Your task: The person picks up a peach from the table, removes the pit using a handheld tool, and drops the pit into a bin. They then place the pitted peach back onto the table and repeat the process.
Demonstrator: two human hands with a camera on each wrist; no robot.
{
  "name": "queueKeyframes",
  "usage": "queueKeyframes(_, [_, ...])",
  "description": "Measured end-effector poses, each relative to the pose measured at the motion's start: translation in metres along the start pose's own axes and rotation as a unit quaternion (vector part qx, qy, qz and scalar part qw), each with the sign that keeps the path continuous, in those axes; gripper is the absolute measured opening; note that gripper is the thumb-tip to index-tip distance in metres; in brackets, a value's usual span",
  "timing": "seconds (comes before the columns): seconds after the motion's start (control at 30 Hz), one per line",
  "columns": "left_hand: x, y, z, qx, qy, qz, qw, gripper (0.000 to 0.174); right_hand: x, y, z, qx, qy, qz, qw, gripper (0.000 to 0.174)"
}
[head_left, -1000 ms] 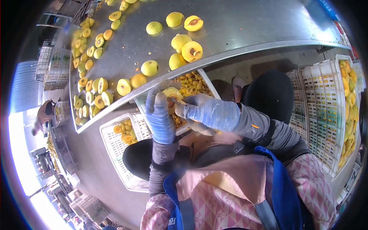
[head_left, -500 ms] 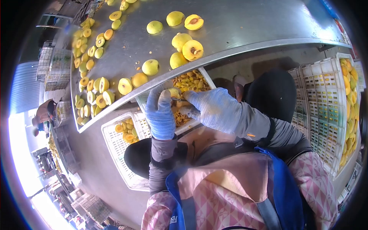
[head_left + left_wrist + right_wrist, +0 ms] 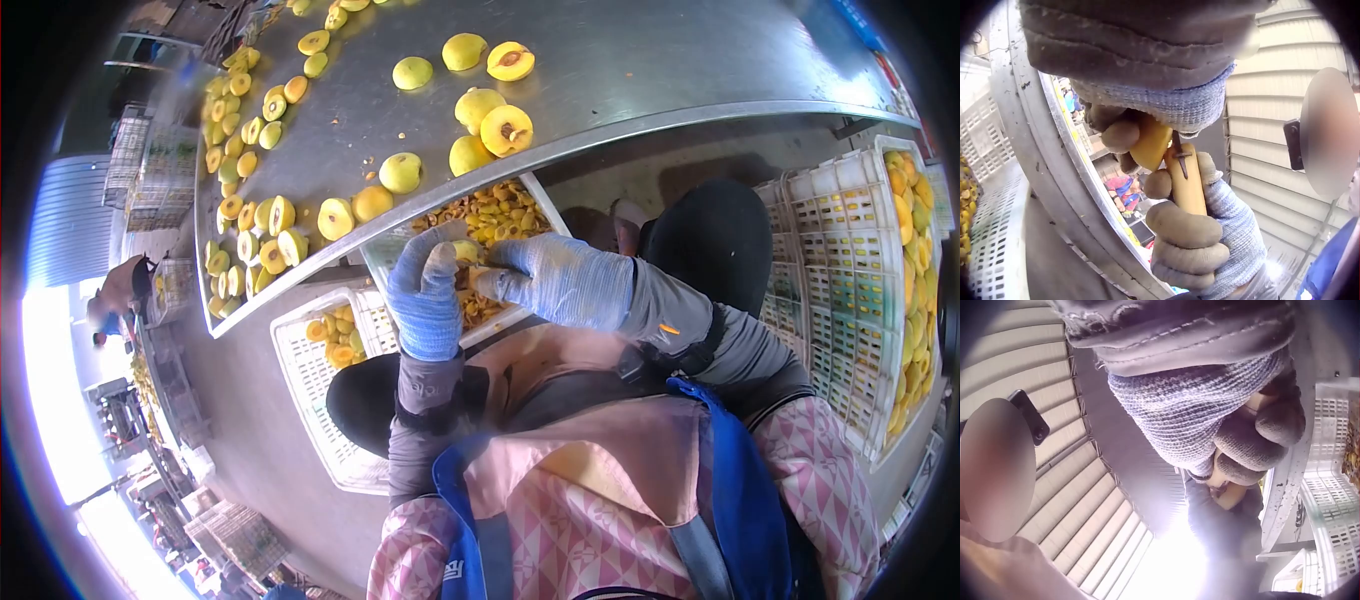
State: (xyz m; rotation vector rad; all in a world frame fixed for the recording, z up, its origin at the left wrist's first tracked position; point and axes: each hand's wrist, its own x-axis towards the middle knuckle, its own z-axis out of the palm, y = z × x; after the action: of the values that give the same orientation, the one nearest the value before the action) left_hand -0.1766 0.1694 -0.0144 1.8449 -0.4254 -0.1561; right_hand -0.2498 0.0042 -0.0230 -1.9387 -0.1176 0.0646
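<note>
My left hand (image 3: 425, 300), in a blue glove with grey-coated fingers, holds a yellow peach (image 3: 1150, 142) between fingers and thumb. My right hand (image 3: 575, 280), gloved alike, grips a wooden handle (image 3: 1188, 187) with a thin dark metal piece at its end. In the left wrist view that metal end is right at the peach, and part of it is hidden by the left glove. Both hands are close together over a white crate (image 3: 548, 208) holding peach pieces and scraps. The right wrist view shows curled grey fingers (image 3: 1250, 440) around the handle.
A metal table (image 3: 650, 70) with a raised edge bears whole and halved peaches (image 3: 507, 130). Below its left part stands a white crate (image 3: 300, 385) with some peach halves. Taller crates (image 3: 835, 270) full of fruit stand at the right. Another person (image 3: 122, 285) is far left.
My right hand has turned and shifted slightly at the peach, its lower fingers now tucked out of sight. The left hand still holds the peach. The head view has shifted a little.
</note>
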Motion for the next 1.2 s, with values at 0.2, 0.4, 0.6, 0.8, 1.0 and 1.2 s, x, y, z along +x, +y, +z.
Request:
queueKeyframes(0.2, [0.002,-0.006,0.000,-0.085,-0.021,-0.029,0.996,0.056,0.002,0.002,0.007,0.104,0.002,-0.028,0.994,0.033])
queueKeyframes(0.4, [0.012,-0.004,-0.007,-0.292,0.016,-0.145,0.945,0.058,-0.006,-0.012,-0.006,-0.037,0.059,-0.020,0.997,0.039])
queueKeyframes(0.6, [0.006,-0.023,-0.091,-0.140,0.053,-0.086,0.985,0.050,-0.006,-0.008,0.003,-0.127,0.055,-0.031,0.990,0.038])
queueKeyframes(0.8, [0.010,-0.035,-0.238,0.255,0.006,-0.204,0.945,0.025,-0.017,-0.019,-0.005,-0.181,0.012,0.007,0.983,0.035])
queueKeyframes(1.0, [0.103,0.016,-0.104,0.372,-0.076,0.017,0.925,0.030,-0.017,-0.021,-0.013,-0.150,0.062,-0.010,0.987,0.036])
queueKeyframes(1.2, [0.265,-0.023,0.011,0.514,-0.177,0.161,0.823,0.057,-0.014,-0.021,-0.031,-0.131,0.018,0.048,0.990,0.041])
